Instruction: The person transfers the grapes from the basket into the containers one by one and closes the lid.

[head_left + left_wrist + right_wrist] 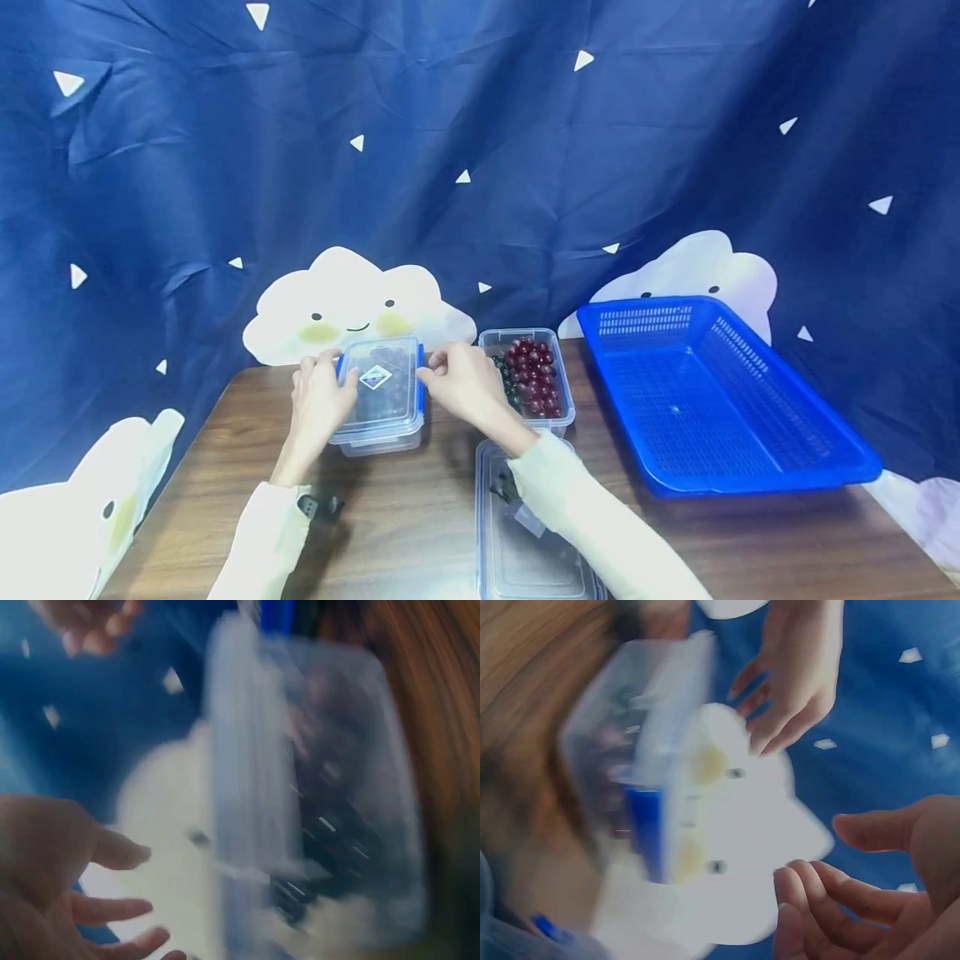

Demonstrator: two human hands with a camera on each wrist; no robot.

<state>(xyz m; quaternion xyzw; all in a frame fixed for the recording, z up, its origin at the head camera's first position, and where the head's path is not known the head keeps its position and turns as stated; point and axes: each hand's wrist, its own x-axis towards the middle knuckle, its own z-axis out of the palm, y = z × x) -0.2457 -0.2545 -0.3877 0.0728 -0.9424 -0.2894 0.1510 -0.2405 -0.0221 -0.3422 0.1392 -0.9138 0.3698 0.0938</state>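
A clear plastic food box (378,446) with a lid (390,354) and blue side latches (420,383) stands at the table's back left. Dark fruit shows blurrily through its walls. My left hand (321,398) hovers at the box's left side, its fingers relaxed and spread in the left wrist view. At the right latch is my right hand (468,382), fingers loosely bent. In the right wrist view this hand (870,892) appears apart from the box (604,757), with nothing between thumb and fingers.
Behind the right forearm sits an uncovered box (564,392) of red grapes (532,379) and dark fruit. Nearer lies another clear lidded box (517,567), partly hidden by the sleeve. A blue perforated basket (675,408) stands at right. A blue curtain (480,100) hangs behind the table.
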